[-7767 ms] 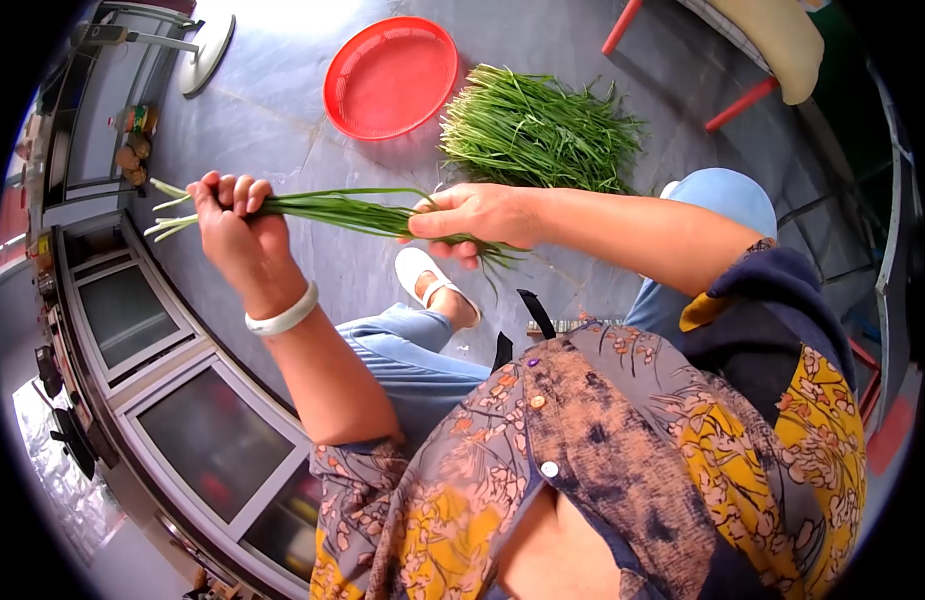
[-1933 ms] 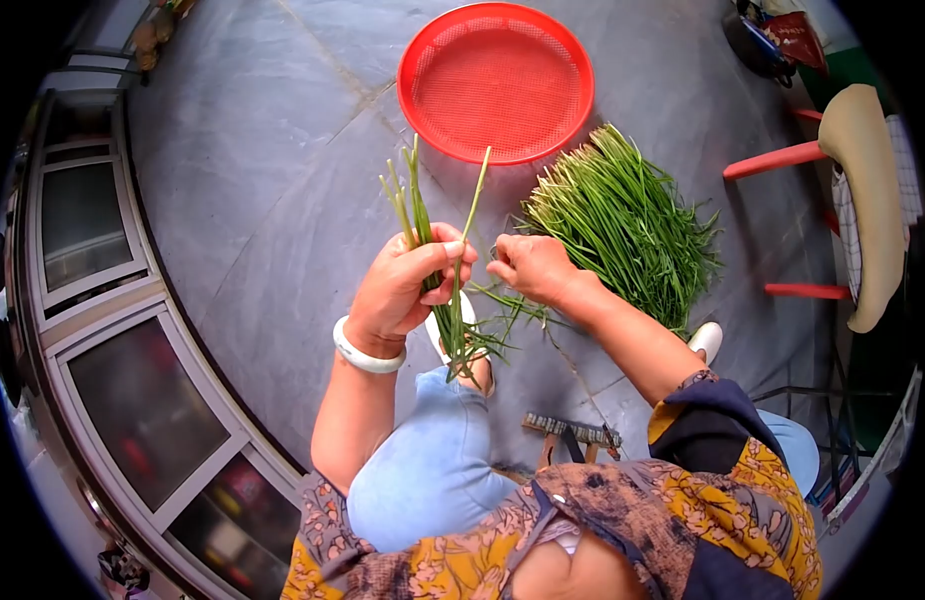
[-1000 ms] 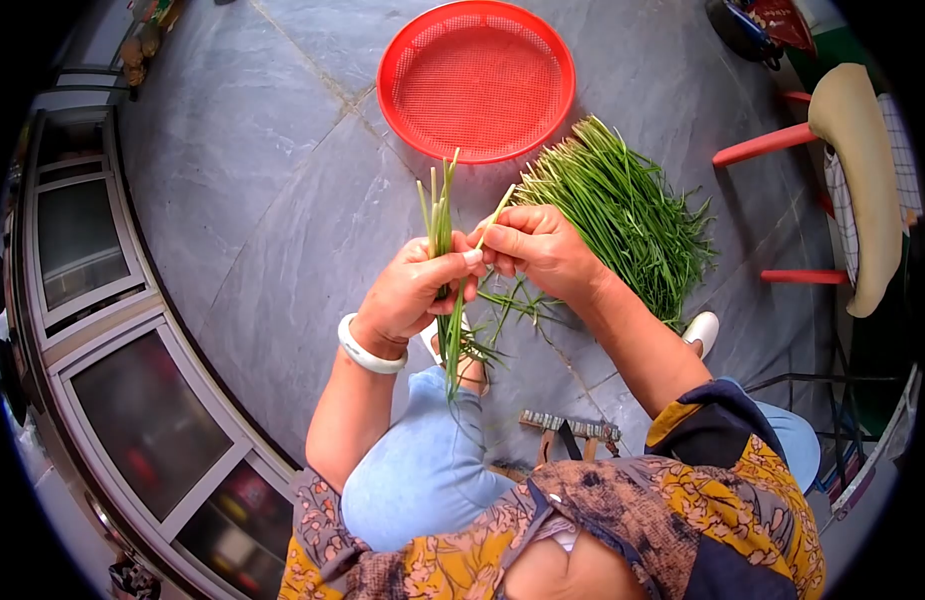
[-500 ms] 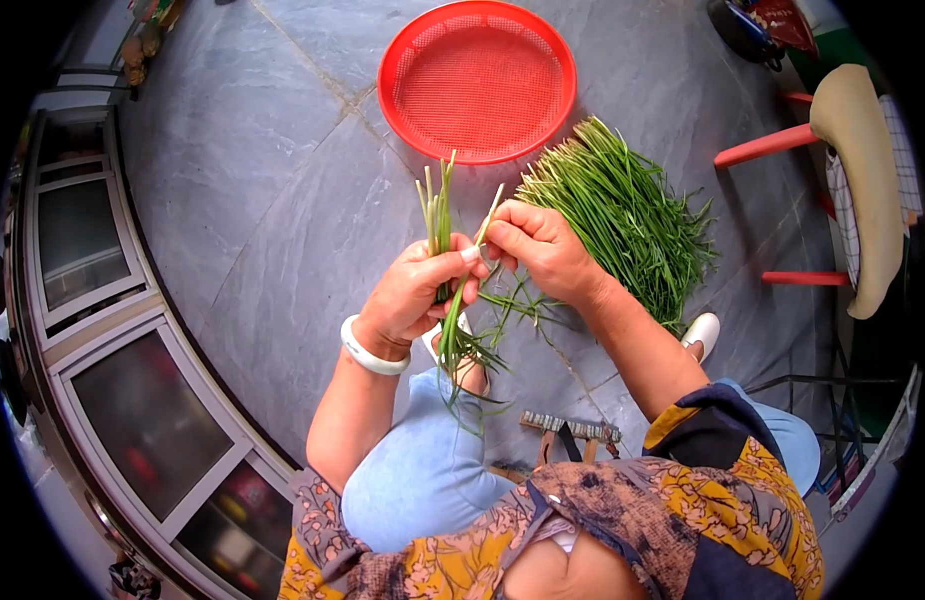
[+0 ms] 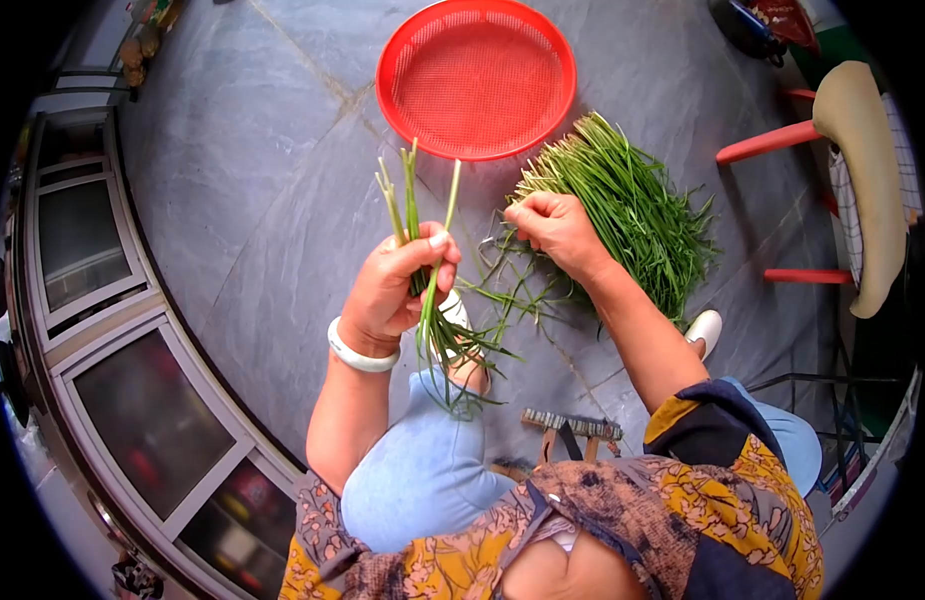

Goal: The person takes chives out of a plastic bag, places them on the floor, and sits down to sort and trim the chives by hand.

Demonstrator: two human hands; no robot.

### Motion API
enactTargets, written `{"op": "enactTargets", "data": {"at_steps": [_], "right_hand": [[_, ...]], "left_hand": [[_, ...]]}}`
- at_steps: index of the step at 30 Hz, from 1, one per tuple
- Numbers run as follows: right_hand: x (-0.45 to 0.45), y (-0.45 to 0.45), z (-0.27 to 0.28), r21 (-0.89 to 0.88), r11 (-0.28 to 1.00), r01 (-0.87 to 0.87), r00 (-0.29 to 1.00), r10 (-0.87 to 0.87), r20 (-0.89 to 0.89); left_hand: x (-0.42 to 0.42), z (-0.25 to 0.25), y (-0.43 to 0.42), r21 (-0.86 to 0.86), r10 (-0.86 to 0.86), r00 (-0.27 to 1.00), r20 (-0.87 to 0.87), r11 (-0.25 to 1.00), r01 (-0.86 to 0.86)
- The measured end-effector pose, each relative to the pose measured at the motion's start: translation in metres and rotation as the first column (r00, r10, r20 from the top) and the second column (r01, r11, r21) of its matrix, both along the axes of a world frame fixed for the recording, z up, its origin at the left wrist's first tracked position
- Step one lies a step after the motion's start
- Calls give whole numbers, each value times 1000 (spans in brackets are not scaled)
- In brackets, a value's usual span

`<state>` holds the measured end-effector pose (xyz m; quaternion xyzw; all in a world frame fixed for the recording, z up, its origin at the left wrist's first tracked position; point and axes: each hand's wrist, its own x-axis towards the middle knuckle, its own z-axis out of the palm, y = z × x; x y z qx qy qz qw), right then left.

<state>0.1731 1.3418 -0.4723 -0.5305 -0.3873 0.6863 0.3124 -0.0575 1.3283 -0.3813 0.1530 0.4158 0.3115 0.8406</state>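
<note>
My left hand is wrapped around a small bunch of garlic chives, pale stem ends up and green leaves hanging below the fist toward my knee. One stalk stands a little apart under the thumb. To the right, my right hand is closed in a pinch; whatever its fingertips hold, if anything, is too small to make out. Just beyond that hand lies a large pile of garlic chives on the floor, stem ends toward the upper left. Loose leaf scraps lie on the floor between my hands.
A red plastic sieve basket rests on the grey tiled floor ahead of me. At the right is a red-legged stool with a cushion. Glass-fronted cabinets line the left. A small wooden stool is near my legs.
My hands have moved apart: the left shifted left and slightly down with its bunch, the right moved right, away from the stalk it was touching.
</note>
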Motion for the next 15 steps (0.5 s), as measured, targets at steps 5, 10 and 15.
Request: {"op": "enactTargets", "data": {"at_steps": [5,10,15], "right_hand": [[-6,-40,-50,-57,519,-853,245,494,834],[9,-54,-63,-30,534,-845,310,534,786],[21,-31,-47,133,783,-608,684,431,589]], "left_hand": [[-10,-17,2,-34,129,990,55,991,-127],[-19,-30,4,-77,259,963,77,964,-253],[-22,-24,8,-86,388,920,62,920,-382]]}}
